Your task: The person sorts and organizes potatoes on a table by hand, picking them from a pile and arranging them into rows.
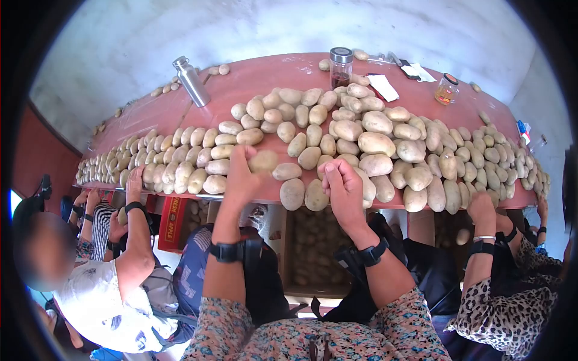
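A pale brown potato (264, 161), slightly blurred, is held in the fingers of my left hand (239, 183) over the table's front part. My right hand (344, 191) is curled into a loose fist near the table's front edge, and no potato shows in it. Just left of that fist, a potato (315, 195) lies at the edge beside another potato (292, 194). A large heap of potatoes (376, 143) rises behind and to the right of my right hand. Rows of potatoes (182, 175) line the table to the left of my left hand.
Under the red table (259, 72) stands a crate of potatoes (313, 253), with a red box (173, 222) to its left. A steel bottle (192, 83), a lidded jar (341, 69) and a smaller jar (446, 90) stand farther back. Co-workers' hands (133, 183) (481, 210) reach in on both sides.
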A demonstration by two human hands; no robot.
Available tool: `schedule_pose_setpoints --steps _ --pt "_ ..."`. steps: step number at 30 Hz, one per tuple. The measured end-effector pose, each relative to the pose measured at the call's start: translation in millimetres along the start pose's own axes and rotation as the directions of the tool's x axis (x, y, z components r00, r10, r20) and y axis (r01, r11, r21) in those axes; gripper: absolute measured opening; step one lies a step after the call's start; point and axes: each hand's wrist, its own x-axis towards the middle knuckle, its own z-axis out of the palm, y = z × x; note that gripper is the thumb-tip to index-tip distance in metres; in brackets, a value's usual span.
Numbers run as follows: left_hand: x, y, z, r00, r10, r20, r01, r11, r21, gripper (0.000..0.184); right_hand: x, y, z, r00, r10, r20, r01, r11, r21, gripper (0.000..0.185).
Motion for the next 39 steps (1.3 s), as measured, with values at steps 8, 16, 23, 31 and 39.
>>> schedule_pose_setpoints --steps 8,16,23,31,39 --pt "-26 7 7 0.934 -0.248 0.256 0.024 0.761 0.649 0.066 -6 9 2 0.997 -0.056 0.054 0.06 0.995 -0.082 0.019" --pt "-26 10 6 0.935 -0.235 0.264 0.046 0.822 0.568 0.068 -8 3 1 0.998 -0.041 0.056 0.049 0.988 -0.148 0.018" --pt "-24 -17 0 0.982 -0.144 0.119 0.088 0.92 0.383 0.033 -7 2 5 0.997 -0.023 0.074 0.034 0.988 -0.152 0.018" --pt "-22 -20 -10 0.995 -0.078 -0.07 0.103 0.616 0.781 0.017 -8 4 8 0.995 -0.042 0.088 0.059 0.976 -0.211 0.018" --pt "-17 -17 -6 0.968 -0.187 -0.166 0.245 0.57 0.784 0.031 -11 6 5 0.99 -0.076 0.116 0.101 0.969 -0.225 0.016"
